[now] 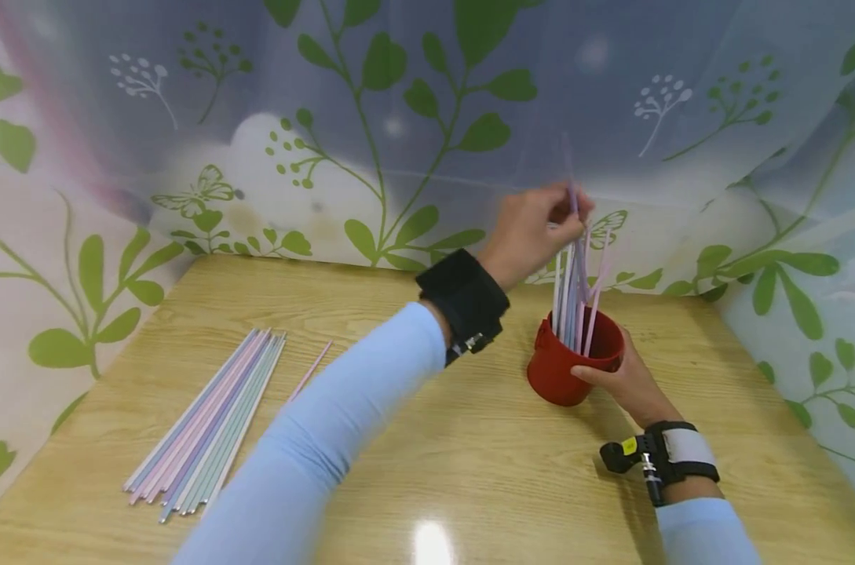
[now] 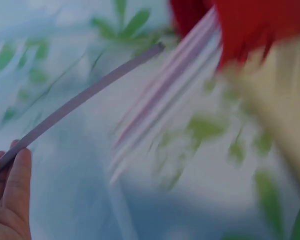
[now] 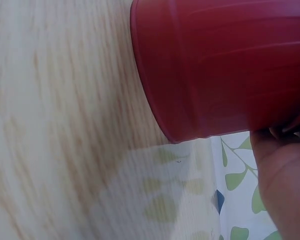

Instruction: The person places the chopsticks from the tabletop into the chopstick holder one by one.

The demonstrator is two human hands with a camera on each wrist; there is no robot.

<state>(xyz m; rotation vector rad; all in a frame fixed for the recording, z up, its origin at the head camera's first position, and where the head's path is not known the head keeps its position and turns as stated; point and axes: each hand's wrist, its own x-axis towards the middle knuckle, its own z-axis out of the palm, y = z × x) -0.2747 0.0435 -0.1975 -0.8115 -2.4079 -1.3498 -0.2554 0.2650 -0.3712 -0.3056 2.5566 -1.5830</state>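
My left hand (image 1: 536, 231) pinches a purple straw (image 2: 85, 100) above a small red bucket (image 1: 564, 377). The straw's lower end shows in the left wrist view, just outside the bucket's mouth and beside the other straws. Several white, lilac and pink straws (image 1: 567, 302) stand upright in the bucket, leaning a little. On the bucket's right side, my right hand (image 1: 628, 380) grips the wall near the rim, thumb in front. In the right wrist view the bucket's base sits on the table, and most of that hand's fingers are hidden.
A bundle of pastel straws (image 1: 208, 424) lies on the left of the wooden table (image 1: 427, 463). One pink straw (image 1: 310, 369) lies apart from it, partly behind my left sleeve. A leaf-patterned cloth (image 1: 399, 125) hangs behind the table and at both sides.
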